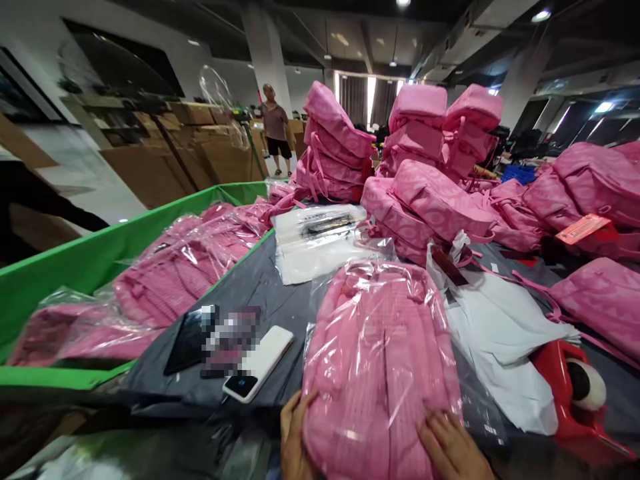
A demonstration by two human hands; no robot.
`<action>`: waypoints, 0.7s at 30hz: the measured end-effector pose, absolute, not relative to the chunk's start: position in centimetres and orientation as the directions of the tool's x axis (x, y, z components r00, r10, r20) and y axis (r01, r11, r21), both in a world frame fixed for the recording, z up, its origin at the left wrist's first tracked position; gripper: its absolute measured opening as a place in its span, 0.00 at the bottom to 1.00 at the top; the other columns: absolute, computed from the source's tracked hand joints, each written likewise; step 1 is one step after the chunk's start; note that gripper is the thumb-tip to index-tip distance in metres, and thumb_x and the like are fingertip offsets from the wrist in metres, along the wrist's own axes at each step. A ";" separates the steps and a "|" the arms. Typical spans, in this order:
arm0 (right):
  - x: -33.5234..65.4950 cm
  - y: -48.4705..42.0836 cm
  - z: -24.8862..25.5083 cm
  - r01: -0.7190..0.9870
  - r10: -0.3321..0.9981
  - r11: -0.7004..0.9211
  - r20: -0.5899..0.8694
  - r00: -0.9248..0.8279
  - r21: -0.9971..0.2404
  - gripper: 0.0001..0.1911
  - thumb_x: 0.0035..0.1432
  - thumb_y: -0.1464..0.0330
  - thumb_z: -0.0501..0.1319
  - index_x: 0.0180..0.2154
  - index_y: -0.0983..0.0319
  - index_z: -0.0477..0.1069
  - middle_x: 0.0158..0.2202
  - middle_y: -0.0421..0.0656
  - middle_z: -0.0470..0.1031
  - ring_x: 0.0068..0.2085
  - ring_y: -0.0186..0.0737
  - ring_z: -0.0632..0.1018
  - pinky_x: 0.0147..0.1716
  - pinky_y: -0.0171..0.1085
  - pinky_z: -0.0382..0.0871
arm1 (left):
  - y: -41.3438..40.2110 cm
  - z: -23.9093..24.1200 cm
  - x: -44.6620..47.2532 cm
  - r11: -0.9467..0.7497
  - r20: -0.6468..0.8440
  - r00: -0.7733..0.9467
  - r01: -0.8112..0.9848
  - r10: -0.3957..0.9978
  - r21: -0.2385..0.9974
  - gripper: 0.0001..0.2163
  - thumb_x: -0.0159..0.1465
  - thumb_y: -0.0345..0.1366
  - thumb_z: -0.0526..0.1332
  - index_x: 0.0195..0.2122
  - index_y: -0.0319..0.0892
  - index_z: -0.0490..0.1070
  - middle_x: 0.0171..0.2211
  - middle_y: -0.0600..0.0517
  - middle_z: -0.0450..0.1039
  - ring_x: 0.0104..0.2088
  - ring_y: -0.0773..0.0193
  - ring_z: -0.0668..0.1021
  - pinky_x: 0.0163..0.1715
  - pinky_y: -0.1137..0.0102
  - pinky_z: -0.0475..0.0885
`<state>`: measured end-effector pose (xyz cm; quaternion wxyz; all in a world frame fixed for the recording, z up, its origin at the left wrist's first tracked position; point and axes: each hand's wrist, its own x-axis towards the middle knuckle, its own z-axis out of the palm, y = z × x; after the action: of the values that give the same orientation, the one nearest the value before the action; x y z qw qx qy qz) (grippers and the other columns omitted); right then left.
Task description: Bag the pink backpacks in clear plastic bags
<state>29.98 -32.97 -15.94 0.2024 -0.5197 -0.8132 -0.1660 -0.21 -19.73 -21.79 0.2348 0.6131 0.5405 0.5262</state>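
A pink backpack [385,360] in a clear plastic bag lies in front of me on the dark-covered table, its straps side up. My left hand [296,437] is closed around its lower left edge, with fingertips on the plastic. At the lower right edge, my right hand [453,445] grips the same backpack, fingers bent over its front; the thumb is hidden. Just beyond its top lie flat clear plastic bags [320,240]. White sheets [505,347] lie crumpled to its right, and a red tape dispenser [570,393] stands beside them.
Wrapped pink backpacks [165,287] fill a green-sided bin [60,287] on the left. A white power bank [260,363] and a dark phone [190,337] lie on the table. Stacked pink backpacks [420,127] stand behind. A person [275,123] stands near cardboard boxes [200,133].
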 end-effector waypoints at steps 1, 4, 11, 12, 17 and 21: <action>29.5 -31.4 -14.9 0.909 0.761 0.413 0.529 -0.376 0.053 0.34 0.71 0.61 0.56 0.73 0.60 0.50 0.56 0.52 0.78 0.57 0.51 0.79 0.58 0.45 0.75 | -18.7 -20.7 0.4 -0.302 0.388 -0.157 0.397 0.908 0.867 0.19 0.72 0.47 0.48 0.55 0.51 0.74 0.54 0.45 0.71 0.54 0.50 0.77 0.53 0.56 0.77; 29.0 -25.4 -12.7 0.931 0.809 0.361 0.514 -0.286 -0.050 0.36 0.71 0.62 0.57 0.73 0.61 0.47 0.61 0.55 0.73 0.62 0.52 0.75 0.60 0.52 0.72 | -14.2 -17.5 1.1 -0.301 0.386 -0.159 0.391 0.909 0.869 0.20 0.73 0.45 0.47 0.53 0.45 0.75 0.51 0.45 0.73 0.54 0.52 0.77 0.58 0.55 0.73; 29.7 -19.7 -12.0 0.938 0.848 0.331 0.468 -0.248 -0.103 0.35 0.69 0.60 0.60 0.72 0.56 0.53 0.64 0.54 0.69 0.62 0.53 0.74 0.58 0.51 0.74 | -12.4 -15.7 -2.2 -0.589 0.776 0.051 0.682 0.628 0.432 0.21 0.71 0.33 0.58 0.65 0.46 0.65 0.52 0.45 0.77 0.53 0.54 0.79 0.55 0.58 0.76; 29.1 -20.0 -12.0 0.942 0.830 0.327 0.500 -0.248 -0.076 0.35 0.69 0.61 0.60 0.72 0.58 0.52 0.65 0.55 0.68 0.63 0.54 0.73 0.58 0.51 0.74 | -13.3 -15.7 -2.1 -0.682 0.837 0.173 0.675 0.519 0.283 0.23 0.70 0.29 0.58 0.67 0.47 0.63 0.51 0.46 0.78 0.54 0.55 0.79 0.57 0.60 0.75; 24.5 -21.3 -12.3 0.929 0.705 0.358 0.626 -0.333 0.091 0.36 0.68 0.75 0.55 0.73 0.68 0.47 0.63 0.56 0.71 0.64 0.52 0.72 0.57 0.47 0.76 | -14.3 -14.9 1.2 -0.810 0.764 0.519 0.586 0.383 0.008 0.30 0.70 0.27 0.59 0.72 0.36 0.53 0.57 0.40 0.76 0.62 0.52 0.74 0.59 0.59 0.74; 22.7 -20.3 -14.6 0.952 0.728 0.273 0.617 -0.297 0.137 0.32 0.65 0.79 0.53 0.70 0.73 0.55 0.62 0.60 0.71 0.62 0.55 0.74 0.56 0.51 0.74 | -11.7 -15.6 2.4 -0.809 0.689 0.586 0.588 0.426 0.000 0.31 0.69 0.29 0.57 0.72 0.36 0.50 0.59 0.39 0.75 0.60 0.51 0.76 0.59 0.57 0.73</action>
<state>22.69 -20.32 -14.65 0.2239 -0.5488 -0.7656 -0.2502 2.38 -11.72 -15.56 -0.1148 0.8832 0.2868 0.3529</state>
